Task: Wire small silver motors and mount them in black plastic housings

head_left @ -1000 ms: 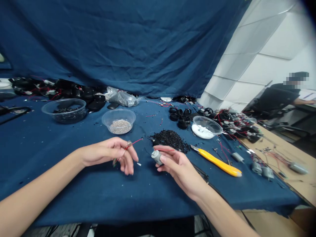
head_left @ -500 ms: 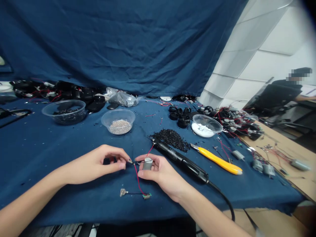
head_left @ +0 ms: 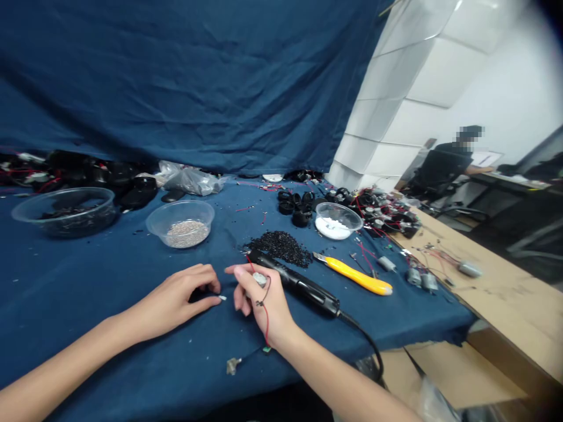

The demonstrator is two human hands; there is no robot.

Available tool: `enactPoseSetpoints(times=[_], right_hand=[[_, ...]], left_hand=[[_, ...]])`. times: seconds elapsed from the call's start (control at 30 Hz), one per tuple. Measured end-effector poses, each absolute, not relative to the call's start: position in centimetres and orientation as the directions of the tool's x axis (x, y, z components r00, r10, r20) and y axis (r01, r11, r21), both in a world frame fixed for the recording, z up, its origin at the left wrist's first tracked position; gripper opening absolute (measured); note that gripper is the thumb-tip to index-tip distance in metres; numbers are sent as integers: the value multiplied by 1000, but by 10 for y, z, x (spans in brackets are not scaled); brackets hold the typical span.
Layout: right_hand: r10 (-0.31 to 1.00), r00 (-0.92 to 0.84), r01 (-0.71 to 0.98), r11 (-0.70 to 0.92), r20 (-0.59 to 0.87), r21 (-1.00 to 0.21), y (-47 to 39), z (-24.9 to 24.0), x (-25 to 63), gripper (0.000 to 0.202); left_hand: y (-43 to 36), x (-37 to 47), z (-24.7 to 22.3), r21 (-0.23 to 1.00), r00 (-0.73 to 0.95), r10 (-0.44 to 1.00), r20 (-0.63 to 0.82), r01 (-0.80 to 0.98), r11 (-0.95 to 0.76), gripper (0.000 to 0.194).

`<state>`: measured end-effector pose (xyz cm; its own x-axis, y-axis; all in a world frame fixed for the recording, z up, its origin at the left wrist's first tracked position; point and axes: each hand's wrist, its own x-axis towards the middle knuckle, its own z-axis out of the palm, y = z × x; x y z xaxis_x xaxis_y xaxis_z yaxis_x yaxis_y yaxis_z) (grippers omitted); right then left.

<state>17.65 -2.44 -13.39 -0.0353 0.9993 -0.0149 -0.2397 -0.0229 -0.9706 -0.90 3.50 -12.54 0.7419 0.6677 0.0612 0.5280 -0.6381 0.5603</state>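
My left hand (head_left: 187,293) is closed, thumb and fingers pinching a small white piece (head_left: 222,298) just above the blue cloth. To its right, my right hand (head_left: 264,299) is wrapped round a small silver motor (head_left: 259,279), whose end shows between thumb and fingers. A red wire (head_left: 266,325) runs over this hand down to a small green board (head_left: 266,350), partly hidden by the wrist. A metal tab (head_left: 233,366) lies at the end of a dark wire near the cloth's front. The black corded tool (head_left: 299,284) lies just right of my right hand.
A yellow cutter (head_left: 358,276) lies right of a black pellet heap (head_left: 284,247). Clear bowls hold beige bits (head_left: 187,233), white pieces (head_left: 333,228) and dark parts (head_left: 65,220). Motors (head_left: 428,282) with wires sit at the right. A person (head_left: 444,161) sits in the background.
My hands have moved apart a little. The left now pinches a white piece, and the right has turned with the motor, wire draped over it. The view has swung right.
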Motion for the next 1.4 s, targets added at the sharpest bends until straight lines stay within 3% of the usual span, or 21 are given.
enactPoseSetpoints(times=[0.27, 0.43, 0.53, 0.73, 0.97, 1.2, 1.4], right_hand=[[984, -148, -532, -165, -101, -831, -23, -128, 182, 79], [965, -199, -710, -264, -173, -653, -18, -127, 188, 78], [966, -202, -755, -257, -160, -603, -16, -128, 193, 62], [980, -178, -694, -189, -88, -695, -22, -131, 192, 47], [999, -42, -447, 7, 29, -894, -30, -134, 185, 44], [998, -41, -471, 28, 54, -881, -29, -131, 179, 52], [997, -63, -505, 4, 42, -863, -30, -132, 173, 62]], left_hand=[[33, -5, -130, 566, 749, 661, 46, 525, -635, 20], [36, 0, -137, 538, 756, 650, 78, 517, -666, 22], [38, 3, -136, 550, 761, 643, 91, 500, -669, 23], [32, 7, -123, 740, 712, 702, -21, 483, -468, 19], [15, 2, -115, 812, 650, 760, -33, 461, -358, 13], [-1, 12, -120, 971, 467, 884, 0, 211, -112, 20], [-10, 29, -119, 1000, 385, 923, 12, 11, -18, 19]])
